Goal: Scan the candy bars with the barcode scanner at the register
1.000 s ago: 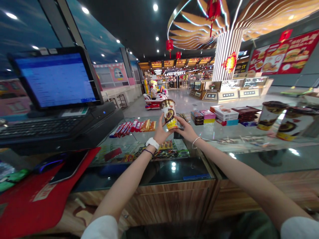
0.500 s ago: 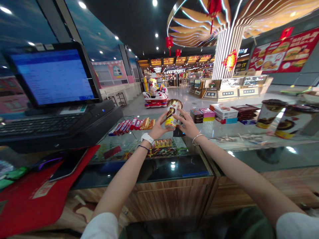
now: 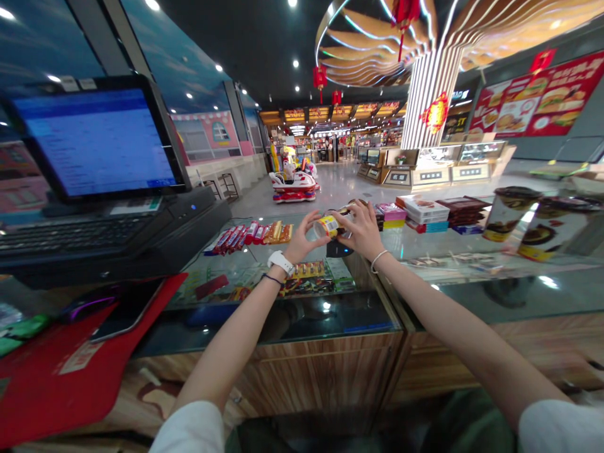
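Note:
A paper drink cup [image 3: 329, 225] with a yellow band at its base is held over the glass counter, lying on its side with the bottom facing left. My right hand [image 3: 362, 230] grips it from the right, fingers over the lid end, which they partly hide. At the base end, my left hand [image 3: 303, 240] curves its thumb and fingers about the cup. A small dark device [image 3: 338, 249] with a blue light stands just below the cup. Left of my hands lie wrapped snack bars [image 3: 257, 233] in a row.
A monitor [image 3: 99, 141] with a keyboard stands at the left, near a phone [image 3: 126, 309] on a red mat [image 3: 70, 390]. Stacked snack boxes [image 3: 421, 212] and two larger cups, one a tall cup [image 3: 509, 214], stand on the right counter.
The cup has turned from nearly upright to lying sideways, its base swinging left. My right hand has rotated with it, while my left hand has shifted slightly at the base.

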Demonstrator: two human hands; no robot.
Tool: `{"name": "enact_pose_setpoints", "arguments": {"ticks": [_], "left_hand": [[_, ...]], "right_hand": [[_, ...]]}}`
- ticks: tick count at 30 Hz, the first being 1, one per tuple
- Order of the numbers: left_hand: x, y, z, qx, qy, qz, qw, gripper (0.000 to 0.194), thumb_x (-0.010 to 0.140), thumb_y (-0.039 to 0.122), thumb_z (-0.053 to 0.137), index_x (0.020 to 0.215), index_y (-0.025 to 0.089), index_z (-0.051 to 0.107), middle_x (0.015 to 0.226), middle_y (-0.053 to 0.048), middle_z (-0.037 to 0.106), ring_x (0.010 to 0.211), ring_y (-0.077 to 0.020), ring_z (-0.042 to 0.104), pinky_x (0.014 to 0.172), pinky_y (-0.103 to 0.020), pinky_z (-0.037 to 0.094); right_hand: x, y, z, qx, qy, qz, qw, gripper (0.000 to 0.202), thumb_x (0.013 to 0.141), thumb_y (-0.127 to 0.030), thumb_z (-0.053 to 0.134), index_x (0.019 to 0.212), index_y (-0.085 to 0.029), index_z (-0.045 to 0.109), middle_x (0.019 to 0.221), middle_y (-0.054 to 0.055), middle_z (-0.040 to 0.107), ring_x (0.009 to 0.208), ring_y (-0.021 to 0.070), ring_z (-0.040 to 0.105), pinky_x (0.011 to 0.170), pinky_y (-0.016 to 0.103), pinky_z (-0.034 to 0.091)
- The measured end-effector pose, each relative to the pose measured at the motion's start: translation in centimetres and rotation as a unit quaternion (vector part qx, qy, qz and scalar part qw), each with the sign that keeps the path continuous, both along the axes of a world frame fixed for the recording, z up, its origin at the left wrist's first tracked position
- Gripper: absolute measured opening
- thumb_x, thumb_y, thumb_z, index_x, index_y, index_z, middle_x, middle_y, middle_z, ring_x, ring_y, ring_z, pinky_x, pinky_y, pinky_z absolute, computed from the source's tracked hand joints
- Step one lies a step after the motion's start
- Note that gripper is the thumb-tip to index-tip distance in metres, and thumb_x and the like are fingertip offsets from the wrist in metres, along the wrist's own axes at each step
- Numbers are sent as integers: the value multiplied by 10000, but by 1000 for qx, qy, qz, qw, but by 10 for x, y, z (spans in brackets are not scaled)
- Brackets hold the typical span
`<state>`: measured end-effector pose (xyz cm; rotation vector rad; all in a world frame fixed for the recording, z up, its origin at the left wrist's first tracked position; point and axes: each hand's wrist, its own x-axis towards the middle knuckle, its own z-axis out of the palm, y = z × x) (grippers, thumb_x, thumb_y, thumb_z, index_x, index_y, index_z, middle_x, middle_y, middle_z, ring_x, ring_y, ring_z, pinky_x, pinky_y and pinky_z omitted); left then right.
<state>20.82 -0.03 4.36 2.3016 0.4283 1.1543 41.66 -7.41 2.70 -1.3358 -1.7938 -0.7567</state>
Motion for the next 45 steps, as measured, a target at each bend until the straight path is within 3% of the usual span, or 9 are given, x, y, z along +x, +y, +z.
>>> {"name": "enact_pose_setpoints", "arguments": {"ticks": [4,10,15,19,28,34,38,41,45], "left_hand": [[2,-9,0,169,49,135,975,744,748,372,807,1401,218,484,1390,-123,564,1319,-286,510,1162,-512,350],[-4,-12,5,244,138,214,936,488,842,345,718,1299,236,585,1269,-75,666,1234,-255,580,1235,-536,178],[-7,-9,3,249,141,225,931,441,897,363,653,1318,263,570,1321,-61,657,1264,-252,577,1254,-559,86],[-7,-6,-1,243,144,232,931,475,885,390,667,1331,274,554,1343,-59,647,1303,-271,557,1254,-571,102],[-5,-5,-3,224,145,243,932,526,786,371,781,1256,246,583,1278,-68,679,1319,-283,537,1235,-553,207],[-5,-6,-2,235,142,255,927,519,806,384,755,1281,248,595,1265,-64,684,1249,-285,579,1240,-556,183],[-11,1,-2,240,128,287,919,463,825,359,730,1264,269,611,1257,-54,689,1229,-285,584,1246,-570,132],[-18,11,-1,227,121,302,918,438,829,323,719,1252,273,614,1255,-45,692,1221,-277,589,1245,-576,120],[-25,25,-1,214,113,329,913,415,822,307,715,1226,278,624,1248,-44,697,1192,-276,607,1237,-583,136]], "right_hand": [[-3,0,-2,-15,-1,2,1000,732,807,-300,707,1483,-391,442,1375,78,478,1393,412,312,1201,682,55],[-14,-3,-1,-30,-22,-12,999,711,822,-312,710,1480,-367,448,1379,91,484,1359,377,369,1210,663,50],[-14,-4,1,-43,-43,-34,998,692,855,-317,667,1497,-276,412,1417,120,496,1424,356,330,1216,638,76],[-12,-3,0,-35,-54,-44,997,559,875,-298,627,1411,-202,500,1374,131,569,1440,348,333,1217,631,107],[-8,-3,-4,-30,-72,-28,997,531,886,-284,597,1405,-216,507,1425,120,558,1459,362,312,1200,665,119],[-13,-4,-3,-31,-58,-18,998,528,904,-277,573,1421,-225,485,1436,113,552,1430,342,370,1203,651,127],[-10,-5,8,2,-33,15,999,479,927,-301,532,1392,-187,499,1428,135,551,1383,322,428,1183,580,250],[4,-4,16,18,-14,30,999,340,921,-225,487,1237,-158,594,1278,161,635,1225,306,555,1065,491,420],[34,6,7,-53,-11,43,998,241,866,-131,486,1029,-190,654,1001,120,703,988,275,650,897,416,521]]}}
